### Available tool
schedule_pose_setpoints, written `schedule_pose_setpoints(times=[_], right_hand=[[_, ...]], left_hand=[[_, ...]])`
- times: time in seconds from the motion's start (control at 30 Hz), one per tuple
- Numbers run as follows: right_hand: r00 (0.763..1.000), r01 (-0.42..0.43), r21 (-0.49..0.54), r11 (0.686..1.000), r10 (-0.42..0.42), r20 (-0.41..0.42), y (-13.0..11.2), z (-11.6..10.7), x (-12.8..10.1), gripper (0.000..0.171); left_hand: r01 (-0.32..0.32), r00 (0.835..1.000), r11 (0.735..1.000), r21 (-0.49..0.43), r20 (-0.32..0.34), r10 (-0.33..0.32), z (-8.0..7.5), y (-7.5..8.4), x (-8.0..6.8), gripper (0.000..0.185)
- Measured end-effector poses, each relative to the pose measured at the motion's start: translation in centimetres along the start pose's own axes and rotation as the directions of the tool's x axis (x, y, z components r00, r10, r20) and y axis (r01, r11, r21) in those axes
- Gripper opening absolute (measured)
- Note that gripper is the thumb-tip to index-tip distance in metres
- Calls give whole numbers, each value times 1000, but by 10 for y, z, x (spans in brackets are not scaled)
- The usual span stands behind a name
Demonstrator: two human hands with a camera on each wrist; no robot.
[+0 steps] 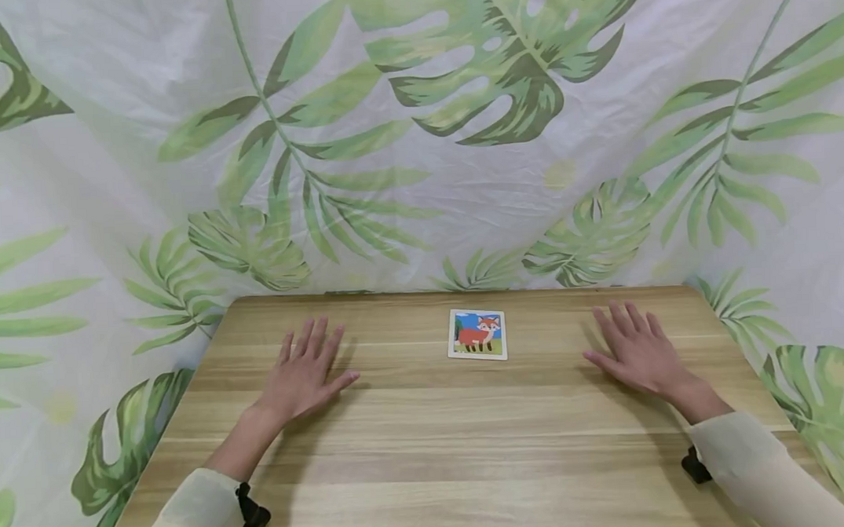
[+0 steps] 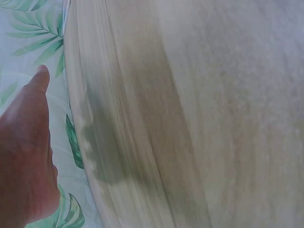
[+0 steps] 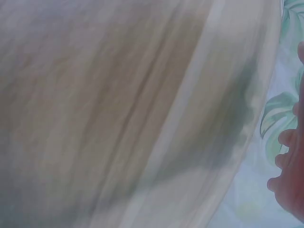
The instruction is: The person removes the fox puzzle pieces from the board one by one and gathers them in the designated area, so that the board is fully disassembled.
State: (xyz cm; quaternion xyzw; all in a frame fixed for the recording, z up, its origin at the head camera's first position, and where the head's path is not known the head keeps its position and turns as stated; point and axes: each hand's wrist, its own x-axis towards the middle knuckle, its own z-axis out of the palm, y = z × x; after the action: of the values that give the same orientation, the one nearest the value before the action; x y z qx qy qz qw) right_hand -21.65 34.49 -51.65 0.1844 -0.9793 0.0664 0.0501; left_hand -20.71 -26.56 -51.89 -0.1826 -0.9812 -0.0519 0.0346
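A square card with a fox picture (image 1: 477, 335) lies flat near the far edge of the table, between the two hands and touching neither. On the left, my left hand (image 1: 306, 372) is palm down with its fingers spread and holds nothing. My right hand (image 1: 638, 351) mirrors it on the other side, fingers spread and holding nothing. The left wrist view shows part of the left hand (image 2: 28, 152) with its shadow on the wood. At the right border of the right wrist view, only a part of the right hand (image 3: 292, 175) shows.
The wooden table (image 1: 472, 450) has rounded far corners. Behind it and at both sides hangs a white cloth with green leaves (image 1: 462, 199). A small black device (image 1: 255, 516) sits at the left wrist, and another black device (image 1: 696, 465) at the right.
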Motion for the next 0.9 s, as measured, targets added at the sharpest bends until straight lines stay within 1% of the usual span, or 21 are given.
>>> schedule_pose_setpoints(times=[0.13,0.3,0.4,0.53,0.77,0.9], right_hand=[[1000,23,-7,1000,-23,-4,-5,1,5,85],[999,45,-9,999,-45,0,-10,3,13,85],[998,58,-4,998,-58,5,-14,4,18,86],[997,71,6,997,-71,26,-21,5,24,87],[994,94,0,996,-94,51,-37,5,33,86],[992,110,1,994,-109,58,-45,6,37,86]], left_hand=[[-9,1000,1000,-16,-8,9,1,2,1,93],[-36,998,999,-40,-48,34,4,4,1,94],[-50,997,998,-36,-57,48,6,5,2,95],[-64,997,997,-33,-51,62,7,9,4,94],[-69,998,996,-56,10,69,2,22,7,95],[-94,996,993,-74,-1,94,4,29,9,95]])
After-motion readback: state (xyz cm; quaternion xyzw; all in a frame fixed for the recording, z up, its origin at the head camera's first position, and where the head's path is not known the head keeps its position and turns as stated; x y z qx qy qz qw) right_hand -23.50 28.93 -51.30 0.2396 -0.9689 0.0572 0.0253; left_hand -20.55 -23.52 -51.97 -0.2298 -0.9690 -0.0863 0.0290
